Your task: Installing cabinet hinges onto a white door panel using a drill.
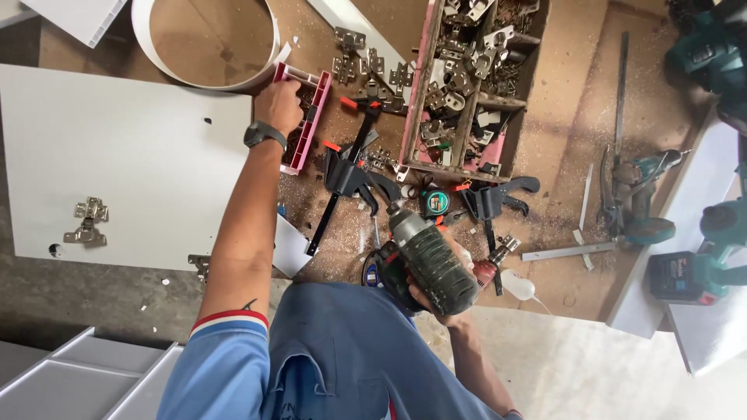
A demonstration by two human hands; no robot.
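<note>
The right hand (pixel 443 299) has a closed grip on the power drill (pixel 429 260) (bit forward), while the left hand (pixel 278 105) clasps the pink tray (pixel 307 117).

Two hands work here: the left hand (pixel 278 105) at eleven o'clock, the right hand (pixel 440 299) at five. One cordless drill (pixel 432 260) sits in the right hand. Two black bar clamps (pixel 350 167) lie at centre, one tape measure (pixel 436 202) between them. One white panel (pixel 132 163) at nine carries one mounted hinge (pixel 87 222). One wooden tray (pixel 467 85) at one holds hinges too many to count.
</note>
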